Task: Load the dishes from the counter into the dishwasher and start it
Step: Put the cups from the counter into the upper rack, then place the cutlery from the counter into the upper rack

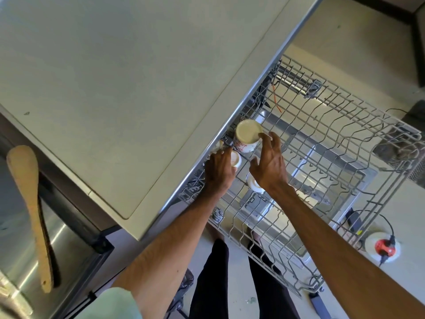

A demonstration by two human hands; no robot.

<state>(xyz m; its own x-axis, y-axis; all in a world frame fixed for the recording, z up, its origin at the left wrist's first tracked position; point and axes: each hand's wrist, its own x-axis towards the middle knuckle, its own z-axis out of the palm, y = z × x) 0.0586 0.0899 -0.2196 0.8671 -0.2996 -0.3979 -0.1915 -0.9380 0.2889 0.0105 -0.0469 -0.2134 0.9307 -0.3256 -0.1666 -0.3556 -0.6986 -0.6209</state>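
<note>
Three cups, head view, all in upper rack [333, 134]. Patterned mug [247, 139], inverted, just ahead of right grip [271, 162]: spread open, fingertips [262, 135] on its base. Small cup [236, 158] against left grip [219, 172]; hold unclear. Third cup [253, 186] under right grip's heel. Advised: nudge mug level, seat rim-down between tines, then release.

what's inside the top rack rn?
In the rack: an upside-down mug, a far cup partly under the left hand, and a near cup partly under the right hand. The cups' covered sides are hidden.
</note>
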